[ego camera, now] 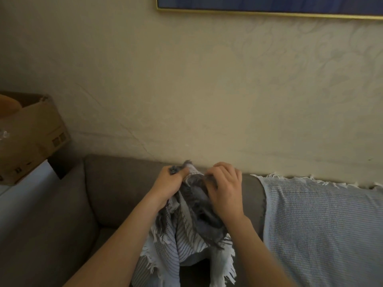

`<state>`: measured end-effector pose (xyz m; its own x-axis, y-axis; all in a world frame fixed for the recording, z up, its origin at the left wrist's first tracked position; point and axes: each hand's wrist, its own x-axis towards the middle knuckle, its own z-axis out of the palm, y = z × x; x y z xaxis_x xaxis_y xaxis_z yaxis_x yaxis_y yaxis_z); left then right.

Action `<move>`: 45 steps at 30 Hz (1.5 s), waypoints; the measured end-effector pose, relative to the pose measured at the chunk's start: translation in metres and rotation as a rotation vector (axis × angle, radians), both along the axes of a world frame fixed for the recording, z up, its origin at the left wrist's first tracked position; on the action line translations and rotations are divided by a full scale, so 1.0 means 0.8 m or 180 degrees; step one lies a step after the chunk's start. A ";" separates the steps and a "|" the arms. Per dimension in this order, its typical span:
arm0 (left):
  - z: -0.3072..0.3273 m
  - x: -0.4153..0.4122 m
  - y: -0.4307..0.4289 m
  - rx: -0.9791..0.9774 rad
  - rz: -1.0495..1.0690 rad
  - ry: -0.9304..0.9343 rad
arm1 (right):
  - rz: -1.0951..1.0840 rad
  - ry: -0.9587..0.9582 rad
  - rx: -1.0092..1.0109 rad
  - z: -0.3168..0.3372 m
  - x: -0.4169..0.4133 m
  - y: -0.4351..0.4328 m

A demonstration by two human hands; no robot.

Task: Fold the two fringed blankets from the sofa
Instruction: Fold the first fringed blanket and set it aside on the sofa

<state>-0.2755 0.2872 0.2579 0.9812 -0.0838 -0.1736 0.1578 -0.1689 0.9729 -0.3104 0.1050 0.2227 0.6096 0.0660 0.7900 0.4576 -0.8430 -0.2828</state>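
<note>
Barely begun: left hand (169, 181) and right hand (226, 188) clutch the bunched grey-striped fringed blanket (186, 241) in curled fingers, while the pale-blue woven fringed blanket (323, 224) at three o'clock drapes the grey fabric sofa (116, 183), unfolded.

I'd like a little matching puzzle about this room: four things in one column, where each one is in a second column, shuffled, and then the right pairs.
Things:
1. striped blanket
2. pale blanket
3. box
4. picture

Places:
A. hung on the wall
B. draped over the back of the sofa
C. gripped by the left hand and the right hand
D. left of the sofa, at the edge of the view

Pairs: 1-C, 2-B, 3-D, 4-A
</note>
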 end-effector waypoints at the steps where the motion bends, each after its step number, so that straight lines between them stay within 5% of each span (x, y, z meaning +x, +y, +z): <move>1: 0.000 -0.001 0.000 -0.0016 -0.0050 -0.0049 | 0.0065 -0.0010 -0.0090 0.001 -0.001 0.001; 5: 0.001 -0.008 0.005 -0.0068 -0.0704 -0.0009 | 0.0272 0.0635 -0.0183 -0.003 0.012 0.000; 9: -0.001 -0.012 0.012 -0.0057 -0.1100 0.0053 | 0.0447 0.1332 0.0664 -0.005 0.024 -0.004; 14: 0.002 -0.013 0.013 0.0055 -0.1038 -0.0198 | 0.0119 0.1650 0.0809 -0.007 0.031 -0.005; 21: 0.002 -0.005 0.020 0.0369 -0.1016 -0.0062 | 0.0778 0.2906 0.1149 -0.012 0.039 -0.036; 26: -0.001 0.004 0.024 0.0458 -0.1236 -0.0040 | 0.1197 0.3198 0.1385 -0.012 0.033 -0.041; 30: 0.002 0.007 0.017 0.0631 -0.1519 -0.0158 | 0.1797 0.3335 0.0729 0.011 0.033 -0.032; 33: 0.011 0.009 0.014 0.0860 -0.1601 -0.0300 | 0.1580 0.3186 0.0390 0.020 0.038 -0.027; 38: 0.021 0.014 0.020 0.1088 -0.1726 -0.0295 | 0.1902 0.3266 0.0806 0.025 0.047 -0.031; 45: 0.027 0.025 0.027 0.1273 -0.1991 -0.0171 | 0.1697 0.3160 0.0022 0.032 0.056 -0.029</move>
